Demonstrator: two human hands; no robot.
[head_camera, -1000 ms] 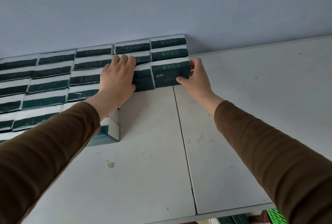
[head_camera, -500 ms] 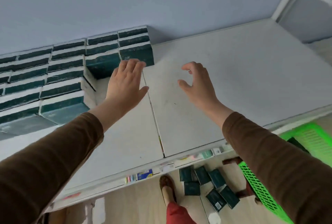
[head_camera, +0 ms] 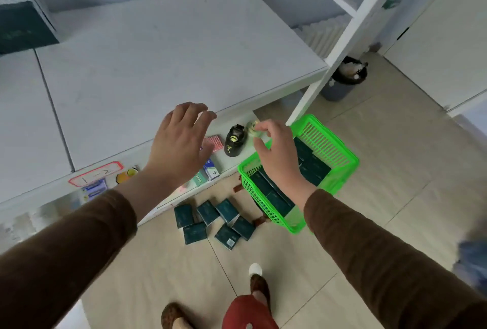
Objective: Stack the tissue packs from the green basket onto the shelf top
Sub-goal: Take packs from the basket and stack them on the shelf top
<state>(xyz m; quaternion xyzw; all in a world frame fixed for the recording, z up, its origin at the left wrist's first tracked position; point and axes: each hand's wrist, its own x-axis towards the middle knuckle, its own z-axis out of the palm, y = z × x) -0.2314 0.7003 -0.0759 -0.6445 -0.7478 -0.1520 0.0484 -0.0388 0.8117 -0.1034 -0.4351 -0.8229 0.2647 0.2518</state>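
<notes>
The green basket point(head_camera: 326, 144) stands on the floor at the right, below the shelf, with dark green tissue packs point(head_camera: 313, 168) inside it. Several more tissue packs point(head_camera: 210, 223) lie loose on the floor to its left. A stack of packs point(head_camera: 21, 15) sits on the white shelf top point(head_camera: 163, 46) at the far left. My left hand point(head_camera: 179, 144) hovers over the shelf's front edge, fingers spread, holding nothing. My right hand point(head_camera: 276, 149) hangs above the basket, fingers loosely curled and empty.
On a lower shelf, below the front edge, sit a black bottle point(head_camera: 234, 141) and small boxes point(head_camera: 208, 170). A white shelf post point(head_camera: 340, 46) rises at the right, with a dark bin point(head_camera: 345, 78) behind it. My feet point(head_camera: 258, 281) stand on the tiled floor.
Both hands let go of the stacked packs and drew back from the wall towards the shelf's front edge. The view swung down and right, bringing the basket and floor into sight.
</notes>
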